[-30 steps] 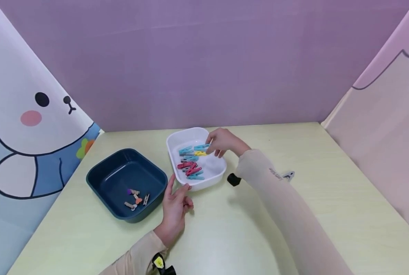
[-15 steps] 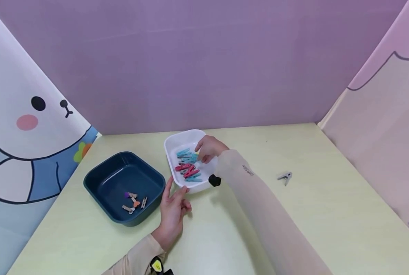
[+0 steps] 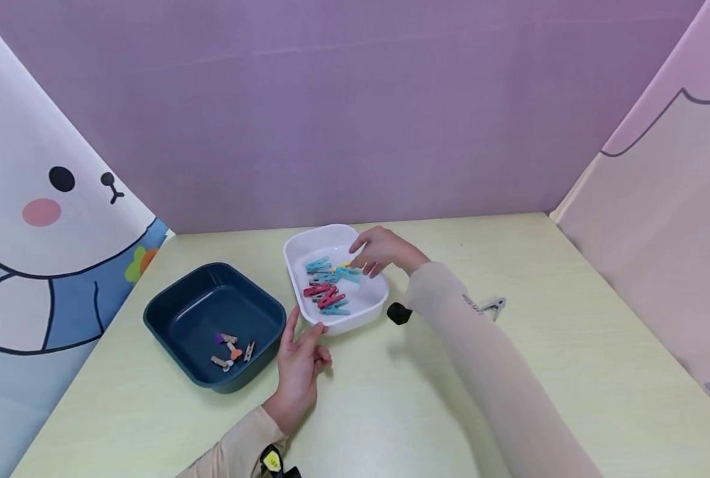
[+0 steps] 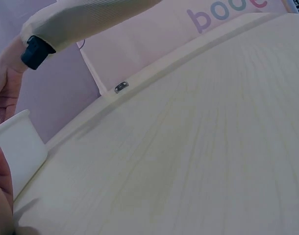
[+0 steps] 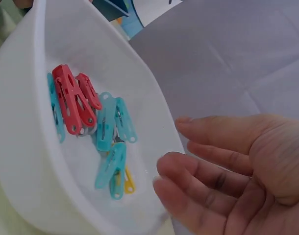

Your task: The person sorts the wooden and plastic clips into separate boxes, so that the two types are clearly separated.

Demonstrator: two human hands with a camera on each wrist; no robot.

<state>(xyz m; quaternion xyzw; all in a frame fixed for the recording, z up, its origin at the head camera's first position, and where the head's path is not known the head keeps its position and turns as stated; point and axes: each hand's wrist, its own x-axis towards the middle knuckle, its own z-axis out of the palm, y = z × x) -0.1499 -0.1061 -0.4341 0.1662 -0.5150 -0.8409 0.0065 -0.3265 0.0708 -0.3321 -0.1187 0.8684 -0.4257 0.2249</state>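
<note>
A white plastic basin (image 3: 363,309) holds several clothespins: red clothespins (image 5: 73,100), light blue clothespins (image 5: 106,122) and a yellow clothespin (image 5: 128,181) partly covered by blue ones. Over the basin's right side hovers my right hand (image 3: 385,249), fingers spread and nothing between them; in the right wrist view the fingertips overlap the rim. My left hand (image 3: 298,372) touches the basin's near left corner with extended fingers, one at the left side and one at the front wall. Only part of the left hand (image 4: 1,181) shows in the left wrist view, beside the basin.
Left of the white basin stands a dark blue basin (image 3: 182,352) with several small wooden clothespins (image 3: 232,350) inside. A grey clothespin (image 3: 494,305) lies on the table (image 3: 570,345) to the right, partly behind the right sleeve. A purple backdrop (image 3: 355,119) rises behind the table.
My right hand dips down among the clothespins, then lifts back to the right with fingers spread. A light blue clothespin now lies across the yellow one. The left hand stays at the basin.
</note>
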